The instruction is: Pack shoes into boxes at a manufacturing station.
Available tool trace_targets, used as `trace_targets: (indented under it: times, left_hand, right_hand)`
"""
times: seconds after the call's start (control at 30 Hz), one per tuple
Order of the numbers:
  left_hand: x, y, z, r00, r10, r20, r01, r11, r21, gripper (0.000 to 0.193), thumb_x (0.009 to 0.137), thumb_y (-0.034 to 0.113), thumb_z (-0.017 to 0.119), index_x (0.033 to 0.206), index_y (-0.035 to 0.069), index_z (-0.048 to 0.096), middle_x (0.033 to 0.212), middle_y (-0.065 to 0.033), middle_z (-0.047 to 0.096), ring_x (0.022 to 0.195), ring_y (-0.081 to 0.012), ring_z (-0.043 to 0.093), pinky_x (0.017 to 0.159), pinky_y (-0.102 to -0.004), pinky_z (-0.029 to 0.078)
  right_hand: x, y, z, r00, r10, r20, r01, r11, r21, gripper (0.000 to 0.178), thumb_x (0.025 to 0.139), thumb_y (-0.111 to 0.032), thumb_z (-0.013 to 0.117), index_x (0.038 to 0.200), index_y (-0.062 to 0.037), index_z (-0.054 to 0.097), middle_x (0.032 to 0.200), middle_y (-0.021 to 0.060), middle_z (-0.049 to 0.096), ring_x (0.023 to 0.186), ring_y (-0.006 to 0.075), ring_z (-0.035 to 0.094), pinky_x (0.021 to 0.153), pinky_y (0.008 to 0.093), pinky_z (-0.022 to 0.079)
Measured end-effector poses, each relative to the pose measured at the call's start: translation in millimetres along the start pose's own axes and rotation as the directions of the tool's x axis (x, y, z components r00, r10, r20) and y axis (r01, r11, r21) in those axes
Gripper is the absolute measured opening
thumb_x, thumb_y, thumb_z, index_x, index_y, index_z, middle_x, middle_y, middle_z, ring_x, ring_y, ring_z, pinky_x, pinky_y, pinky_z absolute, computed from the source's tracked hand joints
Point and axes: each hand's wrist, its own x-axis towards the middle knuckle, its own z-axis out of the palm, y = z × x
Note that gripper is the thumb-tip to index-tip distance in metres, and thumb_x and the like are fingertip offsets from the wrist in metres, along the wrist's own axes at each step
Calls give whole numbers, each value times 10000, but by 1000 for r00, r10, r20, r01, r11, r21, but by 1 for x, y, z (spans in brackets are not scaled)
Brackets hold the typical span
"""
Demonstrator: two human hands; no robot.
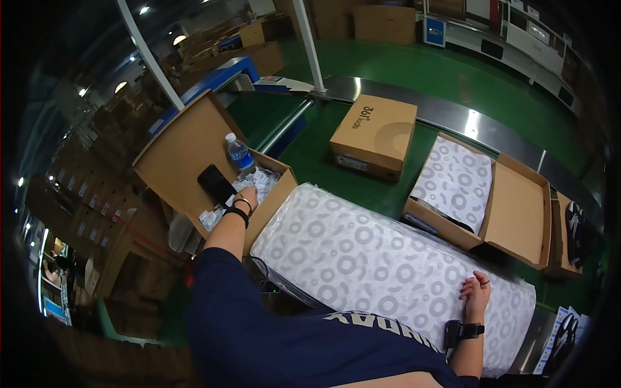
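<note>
My left hand [248, 197] reaches into an open cardboard box [184, 152] at my left, its fingers down among small white packets [259, 182]; whether it grips one I cannot tell. A black phone [215, 183] and a water bottle with a blue label [239, 154] lie in the same box. My right hand [477, 292] rests with curled fingers on a stack of white tissue paper printed with grey rings [369, 255] in front of me. A black watch is on that wrist.
A closed brown shoebox [375, 134] sits on the green conveyor [323, 161]. To its right an open shoebox [517, 207] holds ring-printed paper [456, 181]. Black shoes [574, 233] lie at the far right. Stacked cartons fill the background.
</note>
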Motion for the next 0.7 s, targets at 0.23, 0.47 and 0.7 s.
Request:
trace_targets:
  times: [0.23, 0.47, 0.7]
  left_hand:
    - [34, -42, 57, 959, -283, 15, 281, 941, -188, 317, 800, 183, 470, 1105, 127, 538, 1125, -146, 534, 1035, -295, 520, 847, -405, 441]
    - [-33, -14, -29, 898, -422, -127, 382, 889, -250, 375, 735, 57, 508, 1109, 90, 519, 1070, -171, 558, 1007, -281, 539, 836, -336, 442]
    - [-16, 177, -158, 967, -12, -253, -228, -473, -851, 482, 807, 184, 539, 1241, 96, 349, 1092, -141, 497, 910, -226, 526, 776, -386, 428]
  right_hand:
    - [7, 3, 4, 999, -28, 43, 30, 998, -49, 172, 833, -66, 471, 989, 4, 487, 730, 74, 546, 513, 90, 486, 421, 189, 409]
    - [-1, 2, 3, 999, -52, 14, 53, 998, -33, 183, 817, -63, 492, 986, 7, 490, 712, 73, 542, 506, 87, 484, 405, 180, 395]
    - [38, -38, -15, 884, -397, 248, 413, 412, -813, 101, 741, -127, 582, 744, -26, 571, 688, 134, 564, 615, 272, 546, 564, 345, 435]
